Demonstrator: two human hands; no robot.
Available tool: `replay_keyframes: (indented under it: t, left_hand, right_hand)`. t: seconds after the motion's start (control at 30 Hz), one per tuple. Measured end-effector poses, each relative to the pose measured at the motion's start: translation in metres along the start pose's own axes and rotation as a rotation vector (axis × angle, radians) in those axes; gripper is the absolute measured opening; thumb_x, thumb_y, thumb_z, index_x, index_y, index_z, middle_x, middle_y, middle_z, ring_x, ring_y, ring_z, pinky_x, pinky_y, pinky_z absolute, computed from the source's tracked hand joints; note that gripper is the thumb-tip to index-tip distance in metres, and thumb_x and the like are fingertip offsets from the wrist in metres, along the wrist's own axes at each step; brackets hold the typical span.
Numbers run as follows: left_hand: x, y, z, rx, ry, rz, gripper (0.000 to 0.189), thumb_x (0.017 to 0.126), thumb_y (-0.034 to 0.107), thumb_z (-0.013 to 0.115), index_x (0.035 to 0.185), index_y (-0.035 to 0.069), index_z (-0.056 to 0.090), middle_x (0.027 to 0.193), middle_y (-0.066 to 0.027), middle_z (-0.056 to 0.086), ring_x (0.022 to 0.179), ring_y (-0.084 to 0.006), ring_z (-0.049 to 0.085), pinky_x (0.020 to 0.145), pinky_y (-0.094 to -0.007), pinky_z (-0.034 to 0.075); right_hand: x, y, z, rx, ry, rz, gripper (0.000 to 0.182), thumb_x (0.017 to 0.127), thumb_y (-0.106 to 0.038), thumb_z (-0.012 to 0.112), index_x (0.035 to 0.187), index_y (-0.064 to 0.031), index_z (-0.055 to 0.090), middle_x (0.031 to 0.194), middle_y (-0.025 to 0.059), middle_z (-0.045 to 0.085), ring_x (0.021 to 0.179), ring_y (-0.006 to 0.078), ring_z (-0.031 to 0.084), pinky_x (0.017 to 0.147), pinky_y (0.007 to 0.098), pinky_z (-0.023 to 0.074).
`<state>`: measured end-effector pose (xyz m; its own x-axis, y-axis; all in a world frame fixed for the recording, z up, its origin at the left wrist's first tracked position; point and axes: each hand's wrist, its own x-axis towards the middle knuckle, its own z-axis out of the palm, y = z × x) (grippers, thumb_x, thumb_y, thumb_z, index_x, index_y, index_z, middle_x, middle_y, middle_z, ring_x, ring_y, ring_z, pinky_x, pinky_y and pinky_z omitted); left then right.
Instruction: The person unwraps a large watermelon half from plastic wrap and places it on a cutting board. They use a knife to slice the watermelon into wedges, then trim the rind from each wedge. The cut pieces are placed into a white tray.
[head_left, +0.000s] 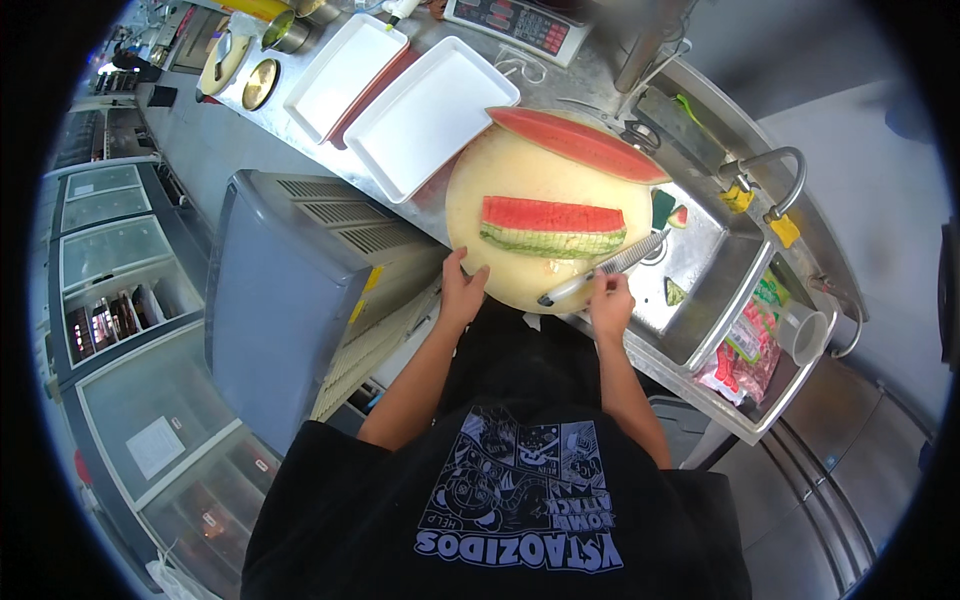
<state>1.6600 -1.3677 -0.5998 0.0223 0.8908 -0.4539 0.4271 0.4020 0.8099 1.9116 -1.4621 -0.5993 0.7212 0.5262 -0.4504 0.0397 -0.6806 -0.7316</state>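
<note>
A watermelon wedge (553, 225) lies on the round cutting board (480, 169), its red flesh and green rind scored with many cross cuts. At the board's near left edge is my left hand (462, 291), thumb and fingers apart, holding nothing. My right hand (611, 300) is at the near right edge, its fingers curled on a knife (634, 253) near where blade and handle meet. The knife's pale, dark-ended handle points left over the board; its blade reaches right, over the sink. A longer, uncut watermelon wedge (577, 142) rests across the board's far side.
Two white trays (431, 112) (345, 75) stand left of the board. A digital scale (517, 26) is behind. On the right, a steel sink (694, 262) holds rind scraps (675, 292) under a faucet (795, 176). A grey appliance (281, 300) stands close on my left.
</note>
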Motion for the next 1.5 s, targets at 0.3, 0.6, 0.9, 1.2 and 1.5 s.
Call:
replay_keyframes:
  t: [0.3, 0.6, 0.9, 1.2, 1.5]
  left_hand:
    - [0.052, 0.026, 0.049, -0.040, -0.005, -0.277, 0.091, 0.089, 0.054, 0.065, 0.152, 0.005, 0.022, 0.145, -0.0137, 0.031, 0.110, -0.0336, 0.056, 0.083, -0.0454, 0.051]
    - [0.033, 0.069, 0.082, 0.065, 0.245, -0.258, 0.089, 0.081, 0.044, 0.072, 0.144, -0.003, 0.028, 0.146, -0.0194, 0.031, 0.124, -0.0413, 0.050, 0.103, -0.0477, 0.043]
    - [0.005, 0.070, 0.078, -0.194, 0.283, -0.067, 0.077, 0.082, 0.013, 0.072, 0.144, -0.002, 0.028, 0.143, -0.0194, 0.034, 0.126, -0.0345, 0.048, 0.105, -0.0413, 0.043]
    - [-0.008, 0.007, 0.076, -0.357, 0.491, 0.250, 0.086, 0.086, 0.026, 0.070, 0.148, -0.003, 0.018, 0.149, -0.0195, 0.027, 0.139, -0.0313, 0.030, 0.115, -0.0443, 0.028]
    - [0.071, 0.045, 0.010, -0.511, 0.920, 0.426, 0.083, 0.091, 0.034, 0.064, 0.148, -0.003, 0.015, 0.142, -0.0193, 0.036, 0.126, -0.0282, 0.044, 0.108, -0.0433, 0.036]
  right_hand:
    - [0.070, -0.061, -0.004, 0.015, -0.353, 0.154, 0.076, 0.092, -0.038, 0.068, 0.143, 0.0072, 0.036, 0.138, 0.0222, 0.039, 0.110, 0.0378, 0.060, 0.066, 0.0371, 0.0605]
    - [0.047, -0.082, 0.024, 0.052, -0.173, 0.232, 0.082, 0.084, -0.037, 0.077, 0.138, 0.0041, 0.030, 0.138, 0.0191, 0.029, 0.098, 0.0313, 0.060, 0.068, 0.0412, 0.0600]
    - [0.048, -0.037, 0.026, 0.218, -0.201, -0.010, 0.081, 0.082, -0.011, 0.075, 0.145, 0.0021, 0.027, 0.139, 0.0192, 0.030, 0.125, 0.0287, 0.045, 0.098, 0.0388, 0.0480]
    - [0.009, -0.036, 0.045, 0.447, -0.280, -0.204, 0.080, 0.086, -0.004, 0.064, 0.151, -0.0041, 0.016, 0.145, 0.0175, 0.035, 0.130, 0.0270, 0.041, 0.111, 0.0419, 0.0325]
    - [0.022, -0.132, 0.134, 0.461, -0.403, -0.566, 0.086, 0.086, -0.011, 0.068, 0.152, -0.0035, 0.013, 0.146, 0.0197, 0.032, 0.133, 0.0285, 0.038, 0.112, 0.0444, 0.0317]
